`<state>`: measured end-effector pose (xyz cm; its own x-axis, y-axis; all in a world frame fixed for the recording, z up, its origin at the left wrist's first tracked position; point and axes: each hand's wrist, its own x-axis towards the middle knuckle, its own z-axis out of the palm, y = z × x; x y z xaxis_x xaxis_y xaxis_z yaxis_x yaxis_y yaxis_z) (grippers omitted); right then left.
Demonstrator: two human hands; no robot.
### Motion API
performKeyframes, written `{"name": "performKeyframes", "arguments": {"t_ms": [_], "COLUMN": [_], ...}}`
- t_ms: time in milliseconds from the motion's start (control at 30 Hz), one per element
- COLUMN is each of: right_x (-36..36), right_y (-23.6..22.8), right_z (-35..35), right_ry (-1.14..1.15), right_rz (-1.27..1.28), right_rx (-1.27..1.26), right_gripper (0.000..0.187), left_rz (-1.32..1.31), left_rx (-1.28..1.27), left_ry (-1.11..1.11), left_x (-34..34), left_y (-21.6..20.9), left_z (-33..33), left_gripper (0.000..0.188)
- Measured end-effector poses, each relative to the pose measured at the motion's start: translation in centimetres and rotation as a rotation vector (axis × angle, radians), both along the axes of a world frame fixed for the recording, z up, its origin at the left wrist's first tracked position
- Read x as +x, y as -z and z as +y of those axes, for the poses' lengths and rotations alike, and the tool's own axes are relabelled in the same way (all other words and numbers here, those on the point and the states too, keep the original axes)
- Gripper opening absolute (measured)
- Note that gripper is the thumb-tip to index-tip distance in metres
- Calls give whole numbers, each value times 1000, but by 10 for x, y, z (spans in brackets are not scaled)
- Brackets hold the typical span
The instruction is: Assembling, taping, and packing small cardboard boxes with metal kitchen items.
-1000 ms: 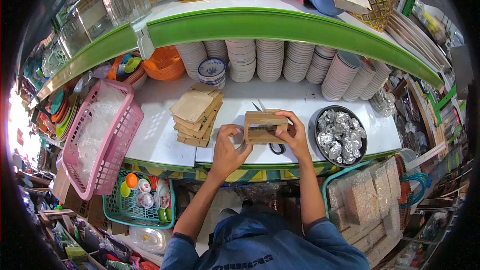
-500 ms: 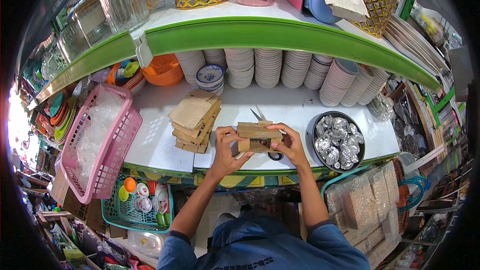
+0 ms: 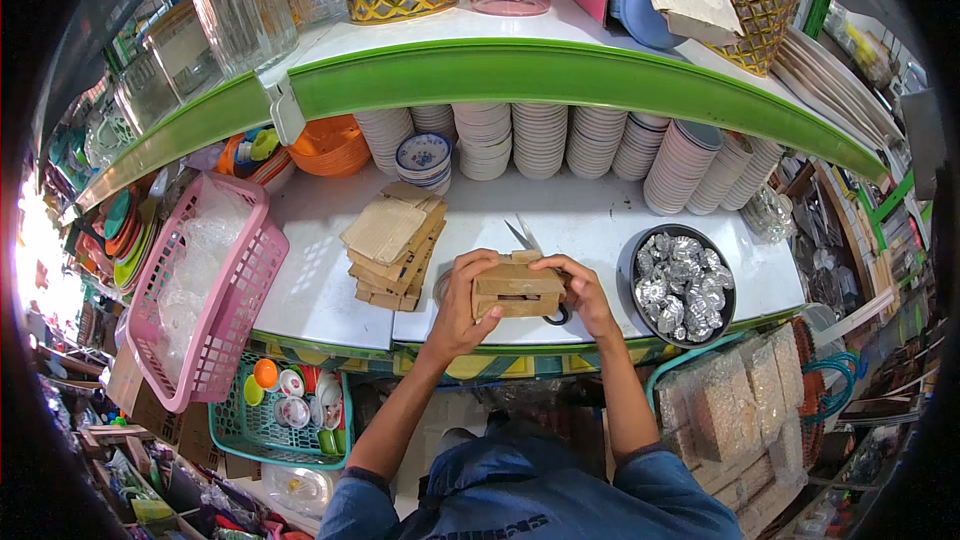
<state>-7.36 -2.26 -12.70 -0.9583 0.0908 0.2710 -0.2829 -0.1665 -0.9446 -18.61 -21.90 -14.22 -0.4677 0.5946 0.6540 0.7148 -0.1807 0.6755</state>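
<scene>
Between my two hands is a small folded box of brown cardboard [image 3: 517, 287], its flaps nearly meeting over a narrow dark slit. My left hand [image 3: 465, 302] grips its left side, thumb on the near edge and fingers over the far corner. On the right side, my right hand [image 3: 583, 295] holds it with the fingers bent over the top edge. Scissors [image 3: 525, 233] lie behind the box, blades pointing away and a black handle showing by my right hand. To the left sits a stack of flat cardboard pieces [image 3: 392, 245].
A black round tray of crinkled foil cups [image 3: 683, 287] stands at the right. Stacked bowls [image 3: 540, 140] line the back under a green-edged shelf [image 3: 520, 65]. A pink basket of clear plastic [image 3: 268, 275] is at the left, above a teal basket [image 3: 225, 430] of small dishes.
The box's opening has narrowed from a wide gap to a slit as its flaps folded inward. My right thumb and fingers have shifted around its right end.
</scene>
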Motion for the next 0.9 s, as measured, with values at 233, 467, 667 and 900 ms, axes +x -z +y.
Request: {"name": "performKeyframes", "arguments": {"t_ms": [233, 467, 667, 900], "right_x": [-4, -3, -1, -3], "right_y": [8, 2, 3, 5], "right_z": [1, -5, -8, -9], "right_ry": [119, 135, 224, 257], "right_rz": [11, -10, -51, -15], "right_rx": [190, 132, 261, 306], "right_gripper": [41, 39, 37, 35], "left_rz": [-36, -48, -69, -76], "left_rx": [-48, -50, -22, -29], "left_ry": [-5, -8, 7, 8], "left_x": [2, 3, 2, 2], "left_y": [-2, -4, -3, -5], "left_z": [0, 0, -2, -1], "left_gripper": [57, 57, 51, 44]}}
